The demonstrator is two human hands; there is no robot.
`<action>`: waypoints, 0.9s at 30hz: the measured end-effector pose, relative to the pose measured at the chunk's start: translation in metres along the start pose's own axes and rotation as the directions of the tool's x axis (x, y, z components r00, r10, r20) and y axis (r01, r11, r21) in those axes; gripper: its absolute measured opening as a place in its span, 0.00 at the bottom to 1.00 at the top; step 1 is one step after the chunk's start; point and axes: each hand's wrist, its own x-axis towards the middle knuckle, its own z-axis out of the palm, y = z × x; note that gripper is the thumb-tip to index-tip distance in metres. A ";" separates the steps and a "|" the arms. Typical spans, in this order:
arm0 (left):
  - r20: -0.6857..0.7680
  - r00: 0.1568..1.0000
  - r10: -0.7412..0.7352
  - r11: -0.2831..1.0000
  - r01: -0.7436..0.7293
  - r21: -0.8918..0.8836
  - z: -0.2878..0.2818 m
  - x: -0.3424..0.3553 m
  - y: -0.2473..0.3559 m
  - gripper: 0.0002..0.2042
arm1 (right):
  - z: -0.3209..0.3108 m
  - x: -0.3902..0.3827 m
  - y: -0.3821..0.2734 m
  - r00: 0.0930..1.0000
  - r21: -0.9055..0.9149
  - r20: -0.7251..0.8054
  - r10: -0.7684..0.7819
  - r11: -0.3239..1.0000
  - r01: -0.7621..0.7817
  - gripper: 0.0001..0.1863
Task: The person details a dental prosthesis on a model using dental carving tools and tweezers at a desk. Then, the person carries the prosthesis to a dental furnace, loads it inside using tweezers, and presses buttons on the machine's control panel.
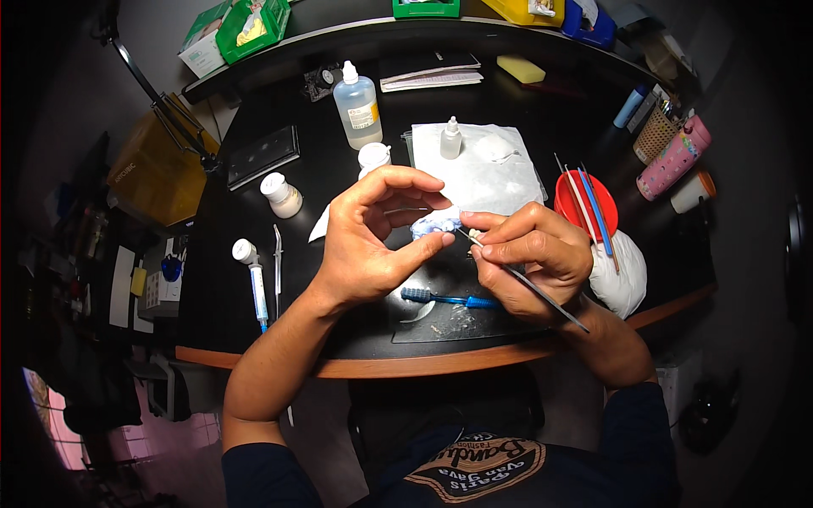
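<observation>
Over the middle of the black desk, my left hand [373, 224] pinches a small lumpy blue-and-white piece [435, 223] between thumb and fingers. It looks like a dental model, though its exact kind is hard to make out. My right hand [538, 254] grips a thin grey metal hand tool [546, 298] like a pen, its tip at the right end of the piece. Just under the right fingertips a small cream-coloured bit [476, 237] shows, partly hidden. Below the hands lies a blue toothbrush [449, 297] on a dark slab [457, 326] scattered with pale crumbs.
Behind my hands, white paper [500, 182] bears a small dropper bottle [450, 140]. A large clear bottle [357, 108] and a white-capped jar [281, 196] stand left of it. To the right are a red bowl [584, 190] with thin tools across it and a white bundle [622, 275].
</observation>
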 end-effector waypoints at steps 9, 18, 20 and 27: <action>0.010 1.000 -0.009 1.000 0.009 -0.001 0.000 0.000 0.000 0.24 | -0.001 -0.001 -0.001 0.999 0.032 -0.040 0.035 0.999 -0.034 0.09; 0.004 1.000 -0.020 1.000 0.020 -0.010 0.001 0.000 -0.001 0.24 | -0.003 0.000 0.000 0.999 0.012 -0.015 0.029 1.000 -0.028 0.09; 0.003 1.000 -0.029 1.000 0.029 -0.013 0.001 0.000 -0.002 0.24 | -0.003 0.000 0.000 0.999 0.028 -0.021 0.031 0.999 -0.031 0.09; 0.012 1.000 -0.019 1.000 0.019 0.006 0.002 -0.001 -0.001 0.24 | -0.003 0.002 -0.001 0.999 0.028 -0.022 0.029 0.999 -0.028 0.09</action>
